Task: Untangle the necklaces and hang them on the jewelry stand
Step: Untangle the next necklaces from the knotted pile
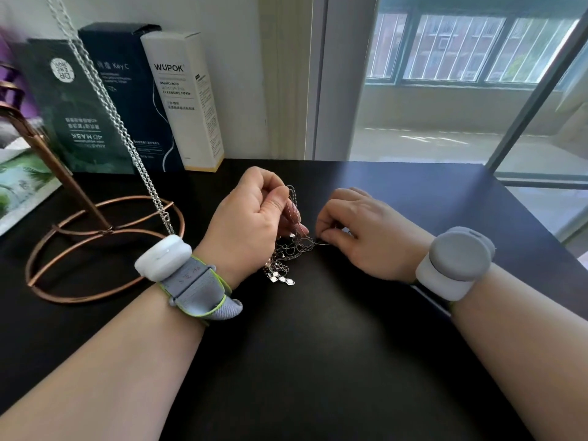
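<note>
Left hand (pixel 251 218) and right hand (pixel 359 237) pinch fine tangled silver chains (pixel 284 261) over matte table (pixel 286 361).

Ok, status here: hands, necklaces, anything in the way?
Left hand holds the tangled necklaces up; right hand pinches a strand. Tangle not yet undone. One thick chain hangs over the jewelry stand base; nothing blocking.

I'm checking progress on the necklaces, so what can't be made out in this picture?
Head view:
- jewelry stand: top cut off by the left edge.
- hanging chain: upper end runs off the top edge.
- tangle: partly behind the left hand; strands too fine to count.
- right hand: curled fingers hide its pinch.
</note>
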Demonstrator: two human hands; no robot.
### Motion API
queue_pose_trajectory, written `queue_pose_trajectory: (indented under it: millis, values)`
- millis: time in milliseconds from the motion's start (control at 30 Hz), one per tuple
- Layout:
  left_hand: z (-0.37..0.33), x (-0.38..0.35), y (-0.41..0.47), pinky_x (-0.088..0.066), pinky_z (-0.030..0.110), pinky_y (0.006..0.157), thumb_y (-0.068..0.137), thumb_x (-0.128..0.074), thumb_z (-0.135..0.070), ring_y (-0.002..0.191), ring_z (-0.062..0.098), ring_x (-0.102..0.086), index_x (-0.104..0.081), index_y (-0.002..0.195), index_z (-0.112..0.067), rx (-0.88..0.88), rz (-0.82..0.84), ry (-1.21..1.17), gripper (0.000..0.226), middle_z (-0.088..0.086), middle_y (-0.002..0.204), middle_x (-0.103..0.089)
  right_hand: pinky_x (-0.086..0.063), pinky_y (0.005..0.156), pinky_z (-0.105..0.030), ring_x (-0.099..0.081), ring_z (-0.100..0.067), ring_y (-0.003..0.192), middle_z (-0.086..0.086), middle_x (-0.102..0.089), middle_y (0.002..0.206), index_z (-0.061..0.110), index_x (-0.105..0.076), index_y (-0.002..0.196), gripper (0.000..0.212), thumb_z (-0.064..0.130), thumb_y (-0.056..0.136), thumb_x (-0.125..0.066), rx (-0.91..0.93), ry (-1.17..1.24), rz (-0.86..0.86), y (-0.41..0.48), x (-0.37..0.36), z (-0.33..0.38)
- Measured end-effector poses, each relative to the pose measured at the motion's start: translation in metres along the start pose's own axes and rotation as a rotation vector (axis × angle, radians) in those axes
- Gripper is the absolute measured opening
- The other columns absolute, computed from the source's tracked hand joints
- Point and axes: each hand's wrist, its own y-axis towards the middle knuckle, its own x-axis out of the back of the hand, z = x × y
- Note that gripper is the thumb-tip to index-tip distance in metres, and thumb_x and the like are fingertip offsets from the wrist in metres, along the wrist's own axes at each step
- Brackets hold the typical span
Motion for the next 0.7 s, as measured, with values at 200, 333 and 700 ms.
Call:
queue_pose_trajectory:
  millis: [200, 333, 700]
  values:
    - [-0.0048, -0.0029, 0.0007, -0.058, 0.036, 0.054, 0.1, -0.038, -0.014, 0.062, 0.034, -0.069, -0.043, 0.089, -0.011, 0.063, -0.012, -0.176, 0.012, 0.013, 0.071, -0.061, -0.027, 0.084, -0.013, -0.04, -0.003, 0.101, 0.014, -0.045, 0.101, 0.029, -0.066, 0.106, 0.018, 0.025, 0.091, -0.056, 0.0, 0.035, 0.017, -0.0005, 0.0001, 0.0008]
    - [-0.0064, -0.0013, 0.0009, -0.057, 0.039, 0.054, 0.1, -0.036, -0.016, 0.065, 0.033, -0.069, -0.042, 0.089, -0.012, 0.116, -0.02, -0.279, 0.013, 0.015, 0.074, -0.061, -0.031, 0.082, -0.011, -0.045, -0.004, 0.1, 0.012, -0.054, 0.101, 0.029, -0.071, 0.097, 0.014, 0.027, 0.087, -0.061, 0.002, 0.091, 0.005, -0.0023, 0.0008, 0.0037]
    - [-0.0081, 0.0051, 0.0047, -0.053, 0.032, 0.041, 0.102, -0.034, -0.022, 0.051, 0.022, -0.064, -0.042, 0.089, -0.014, 0.22, -0.082, -0.37, 0.016, 0.008, 0.072, -0.058, -0.049, 0.077, -0.022, -0.065, -0.007, 0.075, 0.005, -0.07, 0.08, 0.022, -0.066, 0.081, 0.008, 0.017, 0.087, -0.063, -0.107, 0.546, -0.076, -0.0048, 0.0049, -0.0014]
